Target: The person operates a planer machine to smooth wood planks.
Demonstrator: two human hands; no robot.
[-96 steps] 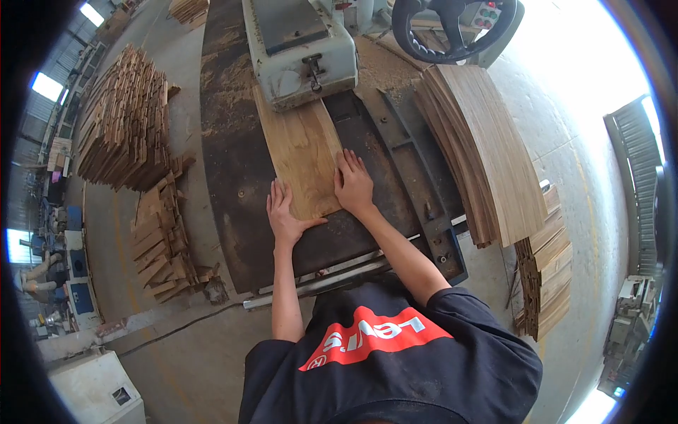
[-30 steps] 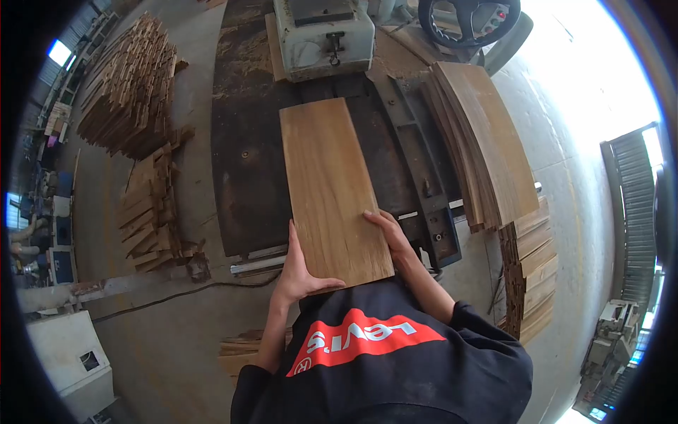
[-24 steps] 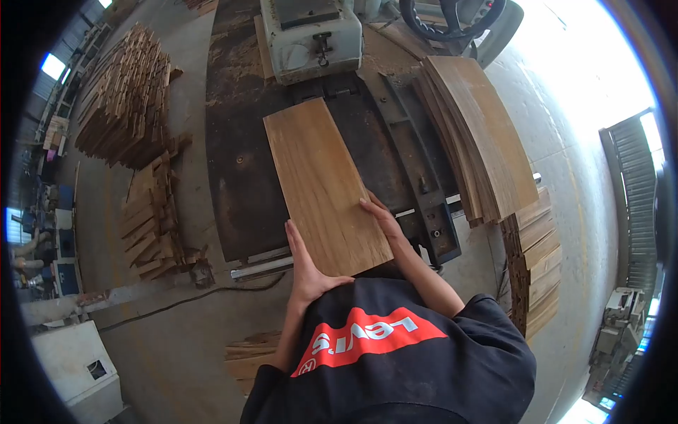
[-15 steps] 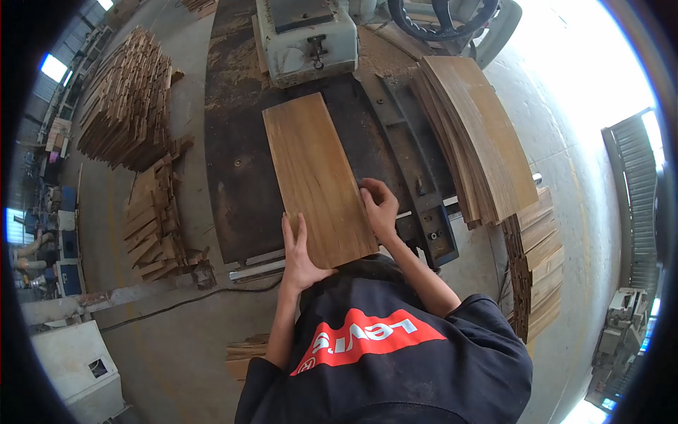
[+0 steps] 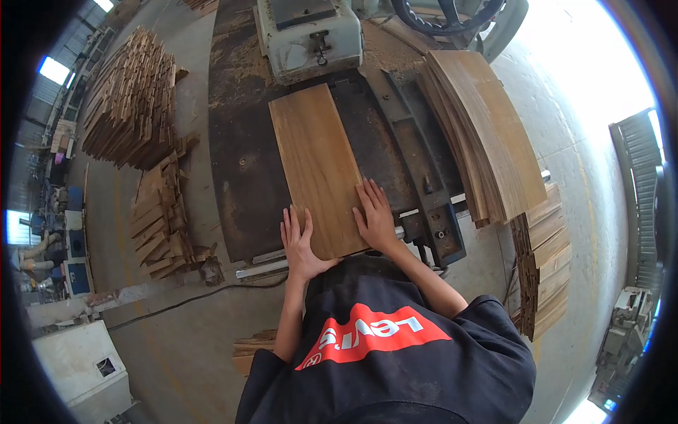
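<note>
A flat brown wooden board (image 5: pixel 318 166) lies lengthwise on the dark metal machine table (image 5: pixel 244 191), its far end just short of the pale machine housing (image 5: pixel 311 46). At the board's near left corner rests my left hand (image 5: pixel 302 254), fingers spread along the left edge and thumb along the near end. My right hand (image 5: pixel 376 220) lies against the right edge with its fingers stretched forward and thumb on the board. Neither hand is wrapped round the wood. To the right of the board runs a dark metal fence (image 5: pixel 417 162).
A stack of wide boards (image 5: pixel 487 127) stands right of the fence, with another wood pile (image 5: pixel 547 268) lower down. Large wood stacks (image 5: pixel 134 99) stand at left. A black handwheel (image 5: pixel 448 25) is at the back. A cable (image 5: pixel 205 295) crosses below the table edge.
My right hand has gone from curled fingers at the board's edge to outstretched fingers laid against it. My left hand's fingers have spread wider. The view has shifted slightly.
</note>
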